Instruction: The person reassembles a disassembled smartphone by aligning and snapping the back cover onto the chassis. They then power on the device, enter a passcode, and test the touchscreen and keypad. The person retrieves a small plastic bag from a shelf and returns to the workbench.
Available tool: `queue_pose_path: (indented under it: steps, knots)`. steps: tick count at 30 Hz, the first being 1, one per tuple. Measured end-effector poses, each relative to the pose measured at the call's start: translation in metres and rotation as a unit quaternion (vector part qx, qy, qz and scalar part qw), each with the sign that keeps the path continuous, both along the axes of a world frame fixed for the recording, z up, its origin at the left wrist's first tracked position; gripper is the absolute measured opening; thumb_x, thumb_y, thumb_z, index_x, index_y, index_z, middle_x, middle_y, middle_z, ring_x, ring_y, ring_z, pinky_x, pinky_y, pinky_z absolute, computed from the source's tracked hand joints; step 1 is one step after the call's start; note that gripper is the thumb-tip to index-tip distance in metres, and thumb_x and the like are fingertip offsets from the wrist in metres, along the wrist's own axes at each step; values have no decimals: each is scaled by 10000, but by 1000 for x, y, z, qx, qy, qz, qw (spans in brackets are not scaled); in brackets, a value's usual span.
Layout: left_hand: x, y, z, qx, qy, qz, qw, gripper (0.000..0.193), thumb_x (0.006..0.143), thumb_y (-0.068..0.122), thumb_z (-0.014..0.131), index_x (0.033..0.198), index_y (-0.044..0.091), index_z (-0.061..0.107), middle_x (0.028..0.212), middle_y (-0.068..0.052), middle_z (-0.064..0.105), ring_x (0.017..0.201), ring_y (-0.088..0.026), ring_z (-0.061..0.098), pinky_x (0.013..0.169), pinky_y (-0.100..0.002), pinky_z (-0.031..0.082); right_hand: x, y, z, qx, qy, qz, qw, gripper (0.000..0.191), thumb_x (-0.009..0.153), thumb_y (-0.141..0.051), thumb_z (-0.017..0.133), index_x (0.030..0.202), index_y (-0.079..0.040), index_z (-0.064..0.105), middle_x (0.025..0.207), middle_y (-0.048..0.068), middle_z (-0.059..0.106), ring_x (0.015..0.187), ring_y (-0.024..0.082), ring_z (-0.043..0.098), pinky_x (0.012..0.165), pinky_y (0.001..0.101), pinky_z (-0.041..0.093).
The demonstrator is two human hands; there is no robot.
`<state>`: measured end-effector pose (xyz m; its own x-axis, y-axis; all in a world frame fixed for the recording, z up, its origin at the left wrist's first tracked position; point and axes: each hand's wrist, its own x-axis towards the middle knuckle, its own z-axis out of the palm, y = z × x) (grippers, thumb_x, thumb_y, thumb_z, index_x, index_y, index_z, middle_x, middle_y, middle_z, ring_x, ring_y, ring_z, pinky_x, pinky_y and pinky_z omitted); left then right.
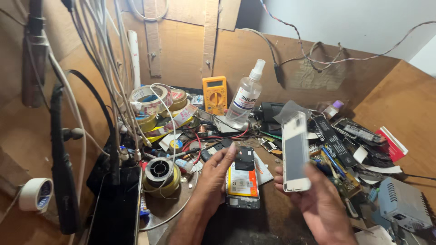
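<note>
My left hand [213, 174] holds an opened phone body [243, 179] from its left side, with an orange-labelled battery and black boards showing. The phone rests low over the dark bench. My right hand [318, 199] grips a white phone back cover [295, 152] by its lower end and holds it upright, just right of the opened phone. The two parts are apart.
A clear spray bottle [245, 95] and a yellow multimeter [214, 93] stand at the back. Tape rolls [150, 102] and a solder spool [160, 174] sit left. Loose phone parts [345, 136] and a grey box [402, 206] lie right. Cables [104, 68] hang at left.
</note>
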<state>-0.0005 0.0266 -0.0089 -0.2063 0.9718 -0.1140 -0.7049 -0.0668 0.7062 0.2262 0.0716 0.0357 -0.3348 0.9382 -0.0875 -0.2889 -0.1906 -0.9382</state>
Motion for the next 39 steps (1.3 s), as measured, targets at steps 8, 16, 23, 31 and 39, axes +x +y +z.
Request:
queue_pose_path:
  steps: [8, 16, 23, 31, 39]
  knots:
    - [-8, 10, -14, -6, -87, -57, 995, 449, 999, 222, 625, 1376, 14, 500, 1270, -138, 704, 1154, -236, 704, 1008, -417, 572, 26, 10, -14, -60, 223, 99, 968, 725, 1025, -524, 552, 1455, 57, 496, 1306, 357, 608, 1045, 358, 654, 929, 478, 540]
    - [-9, 18, -1, 136, -266, -126, 946, 597, 1048, 466, 316, 1370, 7, 521, 1268, -230, 661, 1171, -367, 647, 1035, -536, 502, 16, 11, -17, -93, 280, 120, 948, 697, 1023, -467, 568, 1453, 74, 478, 1354, 388, 563, 1093, 377, 643, 971, 484, 529]
    - [3, 31, -19, 155, -259, -107, 947, 570, 1109, 488, 259, 1347, 34, 506, 1178, -192, 634, 1103, -335, 624, 1029, -536, 502, 2, 17, -12, -78, 73, 38, 994, 661, 912, -370, 623, 1385, 82, 528, 1137, 260, 709, 946, 322, 736, 893, 467, 600]
    - [12, 42, -37, 144, -242, -88, 956, 696, 1066, 626, 252, 1420, 82, 504, 1139, -125, 633, 1072, -290, 619, 1011, -488, 503, -43, 16, -19, 198, -417, -22, 887, 623, 836, -316, 851, 1418, -180, 678, 919, 227, 713, 738, 205, 617, 670, 450, 551]
    - [15, 33, -20, 154, -238, -96, 954, 696, 1053, 590, 229, 1503, 104, 442, 1358, -160, 603, 1271, -335, 579, 1117, -509, 445, -70, 7, -9, 264, -424, -23, 866, 629, 720, -404, 880, 1305, -249, 712, 1060, 99, 769, 834, 218, 777, 754, 348, 629]
